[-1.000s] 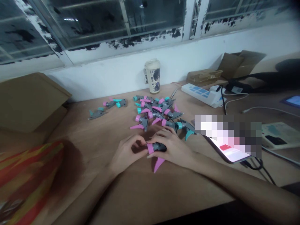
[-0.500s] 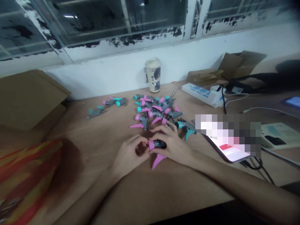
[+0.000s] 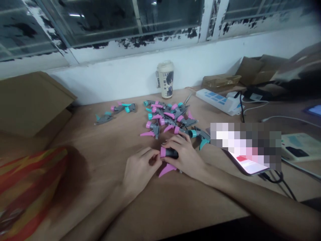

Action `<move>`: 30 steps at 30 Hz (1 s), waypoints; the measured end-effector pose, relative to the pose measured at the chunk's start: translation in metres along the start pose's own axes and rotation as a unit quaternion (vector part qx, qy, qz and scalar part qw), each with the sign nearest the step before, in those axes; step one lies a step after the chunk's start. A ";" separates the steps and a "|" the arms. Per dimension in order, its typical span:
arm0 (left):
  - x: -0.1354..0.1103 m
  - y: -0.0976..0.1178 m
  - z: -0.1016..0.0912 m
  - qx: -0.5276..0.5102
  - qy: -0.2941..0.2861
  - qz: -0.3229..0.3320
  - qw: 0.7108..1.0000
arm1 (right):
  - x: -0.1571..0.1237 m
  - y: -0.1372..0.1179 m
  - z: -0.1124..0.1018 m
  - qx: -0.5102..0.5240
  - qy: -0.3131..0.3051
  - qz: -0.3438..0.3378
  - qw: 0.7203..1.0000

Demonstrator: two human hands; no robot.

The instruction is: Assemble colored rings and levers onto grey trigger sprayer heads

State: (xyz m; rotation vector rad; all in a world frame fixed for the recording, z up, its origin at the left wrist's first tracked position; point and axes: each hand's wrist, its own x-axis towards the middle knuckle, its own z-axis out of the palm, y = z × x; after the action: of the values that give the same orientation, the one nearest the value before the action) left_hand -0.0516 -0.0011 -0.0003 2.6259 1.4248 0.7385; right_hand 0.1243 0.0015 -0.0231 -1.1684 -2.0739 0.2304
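The right hand [image 3: 187, 157] is closed around a spray trigger head [image 3: 169, 154], fingers wrapped over its dark grey body, with the pink collar showing at the thumb side and the pink trigger lever jutting down toward the tabletop [image 3: 105, 160]. The left hand [image 3: 140, 170] meets it from the left, fingertips pinched at the pink collar. The piece sits low over the table, just in front of the pile of spray trigger heads [image 3: 168, 117].

The palm side of the right hand hides most of the grey body; whether the nozzle end carries a cap cannot be told. A blurred-out block covers the upper part of the phone [image 3: 247, 164] lying just right of the right wrist. Both forearms run out of frame at the bottom.

Open tabletop lies left of the hands, up to a striped bag [image 3: 27, 187] and a cardboard box [image 3: 30, 103]. Three loose trigger heads [image 3: 115, 112] lie apart from the pile. Behind stand a coffee cup [image 3: 165, 79] and a power strip [image 3: 218, 100].
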 end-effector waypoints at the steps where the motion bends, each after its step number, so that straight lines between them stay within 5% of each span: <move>1: 0.000 0.000 0.000 0.004 0.004 0.000 1.000 | 0.000 0.000 0.000 0.000 0.000 0.005 1.000; 11: 0.006 -0.005 0.004 0.014 0.051 0.026 0.998 | 0.000 -0.003 0.002 -0.010 0.022 0.036 0.999; 16: 0.014 -0.029 -0.007 -0.043 0.092 -0.098 0.990 | -0.003 0.000 0.002 -0.004 0.063 0.045 0.997; 19: 0.018 -0.033 -0.010 -0.248 0.024 -0.178 0.952 | -0.002 0.002 0.003 0.050 0.056 0.038 0.996; 22: 0.018 -0.026 -0.007 -0.399 -0.057 -0.183 0.897 | -0.001 0.002 0.004 0.120 0.043 0.039 0.991; 30: 0.014 -0.014 -0.006 -0.478 -0.084 -0.189 0.854 | 0.001 -0.002 0.000 0.179 0.035 0.035 0.983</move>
State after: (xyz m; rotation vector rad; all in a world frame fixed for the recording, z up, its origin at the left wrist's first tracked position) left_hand -0.0584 0.0173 0.0070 1.5481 1.0516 0.8357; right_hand 0.1223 0.0009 -0.0219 -1.0131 -1.8360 0.5632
